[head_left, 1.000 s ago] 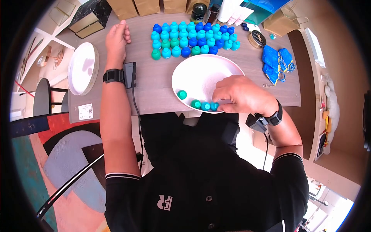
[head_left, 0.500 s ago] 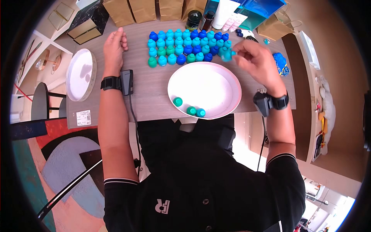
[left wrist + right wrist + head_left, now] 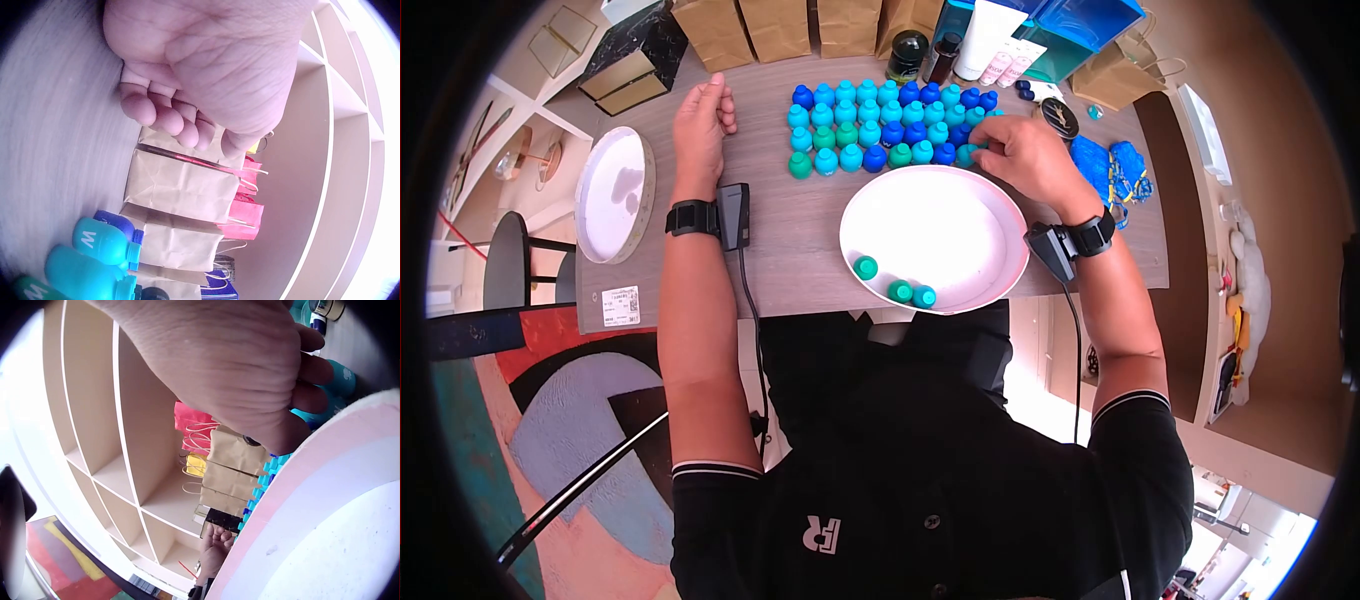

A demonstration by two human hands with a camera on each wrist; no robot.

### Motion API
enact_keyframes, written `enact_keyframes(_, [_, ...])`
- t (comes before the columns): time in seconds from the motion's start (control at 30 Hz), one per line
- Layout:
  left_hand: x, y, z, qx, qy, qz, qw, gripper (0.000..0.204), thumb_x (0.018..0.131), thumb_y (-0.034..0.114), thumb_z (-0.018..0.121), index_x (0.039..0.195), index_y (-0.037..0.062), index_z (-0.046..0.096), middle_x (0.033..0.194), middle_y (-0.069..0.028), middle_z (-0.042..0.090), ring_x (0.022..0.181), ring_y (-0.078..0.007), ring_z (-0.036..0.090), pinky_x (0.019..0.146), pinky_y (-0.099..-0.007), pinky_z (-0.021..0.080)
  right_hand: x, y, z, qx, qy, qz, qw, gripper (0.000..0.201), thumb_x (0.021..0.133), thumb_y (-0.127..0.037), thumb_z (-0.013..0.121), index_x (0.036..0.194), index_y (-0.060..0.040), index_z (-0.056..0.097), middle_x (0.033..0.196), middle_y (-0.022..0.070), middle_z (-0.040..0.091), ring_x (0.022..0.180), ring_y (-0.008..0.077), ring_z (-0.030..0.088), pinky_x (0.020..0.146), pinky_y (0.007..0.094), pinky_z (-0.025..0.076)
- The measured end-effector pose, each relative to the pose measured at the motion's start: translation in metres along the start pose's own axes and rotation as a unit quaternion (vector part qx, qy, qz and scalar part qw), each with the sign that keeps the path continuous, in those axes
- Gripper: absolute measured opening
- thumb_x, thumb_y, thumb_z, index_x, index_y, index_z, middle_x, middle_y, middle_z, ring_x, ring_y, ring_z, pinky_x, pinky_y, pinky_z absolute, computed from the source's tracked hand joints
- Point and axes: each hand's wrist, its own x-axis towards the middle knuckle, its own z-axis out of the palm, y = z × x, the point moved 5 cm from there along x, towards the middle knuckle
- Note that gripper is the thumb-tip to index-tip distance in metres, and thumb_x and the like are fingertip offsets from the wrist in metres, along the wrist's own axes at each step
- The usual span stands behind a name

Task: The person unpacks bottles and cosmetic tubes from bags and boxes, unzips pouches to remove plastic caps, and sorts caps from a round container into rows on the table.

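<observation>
Small round-bodied bottles in blue, turquoise and green (image 3: 825,160) stand in close rows on the table. At the right end of the front row, my right hand (image 3: 1030,165) grips a turquoise bottle (image 3: 966,155) with thumb and fingers, its body partly hidden by them. A round white dish (image 3: 940,225) lies just below, with three green-teal bottles (image 3: 865,267) at its lower left. My left hand (image 3: 702,125) rests on the table left of the rows, holding nothing, fingers loosely bent; the left wrist view shows its palm (image 3: 212,56) and relaxed fingers.
A second white dish (image 3: 612,200) is at the left edge. Paper bags (image 3: 775,28), a dark jar (image 3: 907,55) and tubes (image 3: 990,40) line the back. To the right are a round compact (image 3: 1058,118) and blue cloth items (image 3: 1095,165).
One bottle has left the dish in my right hand, which carried it up to the rows and then moved it left to the front row's end. My left hand stays on the table.
</observation>
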Motion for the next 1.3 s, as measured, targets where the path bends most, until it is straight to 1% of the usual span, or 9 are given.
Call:
enact_keyframes(0.27, [-0.001,0.001,0.001,0.008,-0.006,0.002,1.000,0.028,0.101,0.032,0.064,0.087,0.0076,0.062,0.073,0.0025,0.056,0.062,-0.0075,0.050,0.057,-0.0235,0.042,-0.002,-0.005,-0.004,-0.002,-0.011,0.005,1.000,0.021,0.084,-0.017,0.074,0.100,-0.0043,0.072,0.078,0.0127,0.066,0.068,0.0266,0.064,0.065,0.0378,0.051])
enact_keyframes(0.33, [-0.003,0.004,0.001,0.019,-0.005,0.018,1.000,0.029,0.100,0.033,0.065,0.088,0.0072,0.062,0.073,0.0022,0.056,0.063,-0.0077,0.050,0.058,-0.0236,0.042,-0.007,-0.015,-0.017,-0.004,0.005,0.010,1.000,0.024,0.082,-0.023,0.072,0.101,-0.0077,0.073,0.083,0.0139,0.069,0.078,0.0325,0.068,0.068,0.0440,0.053])
enact_keyframes(0.43, [0.001,-0.001,-0.003,0.023,-0.019,-0.001,1.000,0.028,0.103,0.033,0.061,0.092,0.0071,0.060,0.078,0.0002,0.056,0.066,-0.0096,0.050,0.060,-0.0250,0.043,-0.021,-0.030,-0.028,0.066,0.025,-0.036,0.997,0.019,0.081,-0.015,0.074,0.098,-0.0055,0.072,0.080,0.0124,0.066,0.071,0.0277,0.066,0.065,0.0368,0.053])
enact_keyframes(0.5, [0.002,-0.002,-0.003,0.025,-0.015,-0.004,1.000,0.028,0.103,0.033,0.061,0.092,0.0071,0.060,0.078,0.0002,0.056,0.066,-0.0098,0.051,0.060,-0.0252,0.043,-0.033,-0.051,-0.034,0.116,-0.003,-0.031,0.993,0.015,0.080,-0.008,0.073,0.095,-0.0037,0.071,0.080,0.0109,0.064,0.070,0.0258,0.064,0.066,0.0346,0.053])
enact_keyframes(0.57, [0.007,-0.007,-0.006,0.022,-0.014,-0.004,1.000,0.028,0.103,0.033,0.061,0.092,0.0070,0.060,0.078,0.0002,0.056,0.066,-0.0100,0.051,0.061,-0.0255,0.044,-0.046,-0.075,-0.029,0.212,-0.112,-0.103,0.965,0.014,0.083,-0.005,0.071,0.097,-0.0011,0.071,0.087,0.0077,0.066,0.078,0.0186,0.063,0.069,0.0311,0.050])
enact_keyframes(0.7, [0.012,-0.012,-0.013,0.007,-0.030,-0.001,1.000,0.029,0.103,0.033,0.061,0.092,0.0065,0.060,0.078,-0.0002,0.056,0.066,-0.0105,0.051,0.061,-0.0258,0.044,-0.062,-0.104,0.002,0.195,-0.215,-0.179,0.940,0.021,0.075,-0.002,0.075,0.095,-0.0051,0.070,0.085,0.0084,0.065,0.084,0.0303,0.065,0.071,0.0405,0.050])
enact_keyframes(0.87, [0.004,-0.002,-0.002,0.017,-0.026,0.012,0.999,0.029,0.103,0.033,0.061,0.092,0.0065,0.059,0.077,-0.0003,0.056,0.066,-0.0108,0.050,0.061,-0.0260,0.043,-0.064,-0.106,0.026,0.198,-0.244,-0.203,0.927,0.020,0.079,-0.009,0.076,0.099,-0.0136,0.073,0.087,0.0037,0.066,0.089,0.0283,0.066,0.075,0.0410,0.050])
enact_keyframes(1.17, [0.003,-0.003,-0.003,0.004,-0.001,-0.003,1.000,0.028,0.100,0.033,0.065,0.089,0.0080,0.063,0.073,0.0028,0.056,0.062,-0.0074,0.049,0.057,-0.0235,0.042,-0.061,-0.101,0.015,0.172,-0.203,-0.201,0.943,0.017,0.078,-0.010,0.074,0.094,-0.0089,0.069,0.090,0.0072,0.068,0.088,0.0293,0.066,0.075,0.0414,0.052])
enact_keyframes(1.3, [0.001,-0.001,-0.002,0.012,0.001,-0.006,1.000,0.028,0.102,0.034,0.062,0.091,0.0079,0.061,0.074,0.0021,0.055,0.064,-0.0084,0.049,0.058,-0.0240,0.041,-0.048,-0.070,-0.031,0.266,-0.048,-0.120,0.955,0.018,0.083,-0.005,0.069,0.101,-0.0055,0.071,0.087,0.0093,0.067,0.076,0.0246,0.066,0.070,0.0353,0.053])
